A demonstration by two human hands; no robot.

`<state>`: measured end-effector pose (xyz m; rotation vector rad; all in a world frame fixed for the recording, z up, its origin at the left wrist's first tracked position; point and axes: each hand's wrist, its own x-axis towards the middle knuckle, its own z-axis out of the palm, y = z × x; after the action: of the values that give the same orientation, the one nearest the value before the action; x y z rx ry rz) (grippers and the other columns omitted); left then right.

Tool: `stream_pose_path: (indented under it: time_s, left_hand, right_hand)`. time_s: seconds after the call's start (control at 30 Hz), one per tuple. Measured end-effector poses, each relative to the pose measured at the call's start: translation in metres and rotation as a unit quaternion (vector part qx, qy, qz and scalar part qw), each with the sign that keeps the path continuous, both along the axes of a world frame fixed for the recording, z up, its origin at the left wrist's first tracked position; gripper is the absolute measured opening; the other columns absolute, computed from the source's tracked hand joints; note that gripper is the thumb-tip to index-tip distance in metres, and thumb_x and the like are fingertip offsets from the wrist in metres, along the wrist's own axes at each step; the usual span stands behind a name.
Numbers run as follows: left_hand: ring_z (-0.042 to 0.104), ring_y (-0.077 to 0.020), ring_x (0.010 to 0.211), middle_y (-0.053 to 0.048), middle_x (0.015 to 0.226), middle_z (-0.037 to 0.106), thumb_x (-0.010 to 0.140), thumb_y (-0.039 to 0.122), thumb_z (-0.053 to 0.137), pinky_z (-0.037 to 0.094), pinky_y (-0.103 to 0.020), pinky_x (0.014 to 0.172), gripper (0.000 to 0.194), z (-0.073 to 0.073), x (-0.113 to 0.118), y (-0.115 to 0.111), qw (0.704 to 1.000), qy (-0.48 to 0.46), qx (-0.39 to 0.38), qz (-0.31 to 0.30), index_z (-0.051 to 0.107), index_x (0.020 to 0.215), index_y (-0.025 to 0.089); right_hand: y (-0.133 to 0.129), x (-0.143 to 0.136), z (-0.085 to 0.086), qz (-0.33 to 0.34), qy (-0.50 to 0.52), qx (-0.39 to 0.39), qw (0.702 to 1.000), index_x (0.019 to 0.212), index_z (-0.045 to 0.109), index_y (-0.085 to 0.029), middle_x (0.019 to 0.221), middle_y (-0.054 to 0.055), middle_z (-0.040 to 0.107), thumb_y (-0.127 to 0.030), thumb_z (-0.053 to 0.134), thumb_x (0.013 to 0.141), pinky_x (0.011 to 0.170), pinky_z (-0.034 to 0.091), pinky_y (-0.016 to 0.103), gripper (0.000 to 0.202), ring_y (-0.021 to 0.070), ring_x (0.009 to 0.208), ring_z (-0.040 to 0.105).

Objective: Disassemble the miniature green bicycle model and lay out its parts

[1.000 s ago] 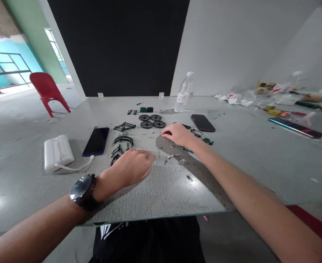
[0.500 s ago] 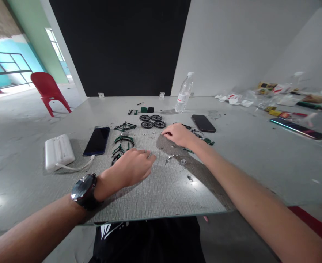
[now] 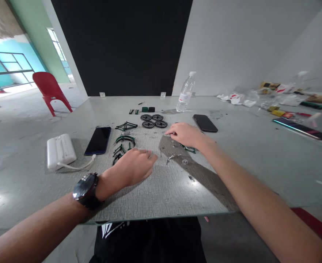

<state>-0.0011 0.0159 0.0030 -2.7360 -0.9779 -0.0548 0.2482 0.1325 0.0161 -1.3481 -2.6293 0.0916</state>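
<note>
My left hand [image 3: 135, 166] rests low over the table, its fingers curled together around something small and clear that I cannot make out. Just right of the black spoked wheels' front, my right hand [image 3: 185, 134] has its index finger stretched to the table, beside a tiny metal piece [image 3: 163, 132]. Two more tiny metal groups [image 3: 146, 134] lie leftward in a row. Several black wheels [image 3: 148, 124] sit behind them. A dark green bicycle frame [image 3: 126, 126] and curved green pieces [image 3: 125, 138] lie beyond my left hand. Silver parts [image 3: 173, 157] and a clear disc [image 3: 185, 162] lie between my hands.
A white power bank [image 3: 60, 151] with a cable and a dark phone [image 3: 97, 141] lie left. A water bottle [image 3: 186, 91] stands behind, near another phone [image 3: 205, 123]. Wrappers and plastic [image 3: 248, 100] are heaped at the right, by a third phone [image 3: 302, 128].
My right hand has shifted slightly right, and its index finger now points out, with a third tiny metal piece showing at its tip. My left hand has barely moved.
</note>
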Motion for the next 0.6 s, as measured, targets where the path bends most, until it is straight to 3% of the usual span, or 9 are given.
stream_pose_path:
  time_s: [0.47, 0.6]
  left_hand:
    - [0.064, -0.0224, 0.084, -0.009, 0.096, 0.067, 0.1, 0.023, 0.04, 0.049, -0.035, 0.071, 0.021, -0.0005, -0.0004, 0.0004, 1.0, -0.01, 0.0, -0.007, 0.059, 0.104, 0.014]
    - [0.065, -0.0217, 0.084, -0.008, 0.095, 0.068, 0.101, 0.024, 0.041, 0.05, -0.035, 0.072, 0.02, -0.0006, -0.0002, 0.0007, 1.0, -0.009, -0.001, -0.006, 0.059, 0.102, 0.014]
  right_hand:
    - [0.002, -0.0022, -0.0075, -0.028, 0.01, 0.011, 1.0, 0.118, 0.075, -0.027, 0.115, 0.011, 0.072, -0.031, 0.043, 0.093, 0.077, 0.047, 0.041, 0.041, 0.0277, 0.098, 0.063]
    - [0.0035, -0.0015, -0.0079, -0.024, 0.014, 0.013, 1.0, 0.111, 0.077, -0.028, 0.111, 0.01, 0.073, -0.031, 0.045, 0.092, 0.078, 0.047, 0.041, 0.038, 0.0269, 0.094, 0.064]
